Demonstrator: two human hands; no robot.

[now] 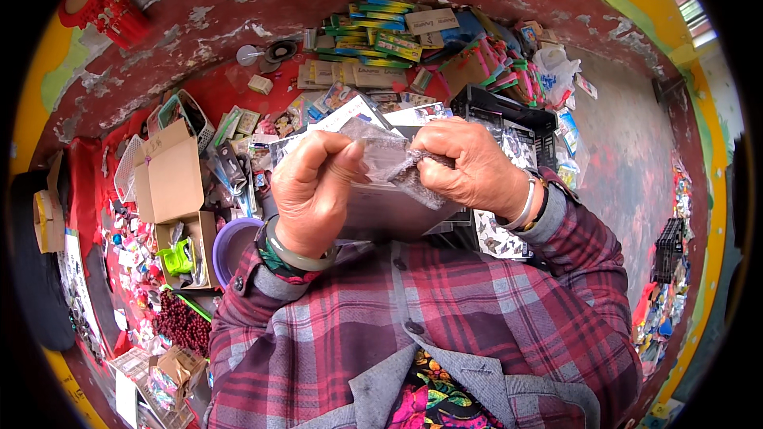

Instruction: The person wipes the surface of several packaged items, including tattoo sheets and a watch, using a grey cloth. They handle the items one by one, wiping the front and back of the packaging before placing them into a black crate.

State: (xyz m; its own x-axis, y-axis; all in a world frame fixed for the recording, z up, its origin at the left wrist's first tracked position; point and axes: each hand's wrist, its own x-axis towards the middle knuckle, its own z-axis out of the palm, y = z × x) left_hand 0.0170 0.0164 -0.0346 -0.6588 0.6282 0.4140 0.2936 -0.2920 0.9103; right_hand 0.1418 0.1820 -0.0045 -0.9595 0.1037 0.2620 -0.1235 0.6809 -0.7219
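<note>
Peeling maroon wall paint [258,1] curves around a cluttered room. Nearest is a maroon-and-grey plaid jacket [342,294] on the person wearing the camera. Just beyond its buttons, both hands are raised above a dark grey flat surface [369,218], with a see-through plastic bag [383,152] stretched between them. The left hand [311,195] appears to pinch the bag's left edge between thumb and fingertip; the right hand [475,168] is closed in a fist on a crumpled, speckled end of it.

Judging by how the plastic lies, the gathering at the right end is done, while the stretch between the hands remains unbunched and neither end has been let go. Whether the bag contains anything, I cannot tell.

Left of the hands stand a purple basin [228,251] and an open cardboard box [168,183] holding something bright green, with dark red beads [180,321] heaped closer in. Past the right hand is a black plastic crate [513,114]. Farther off, thin colourful packages [391,41] lie stacked against the wall, and a red ornament [99,8] hangs at upper left.
</note>
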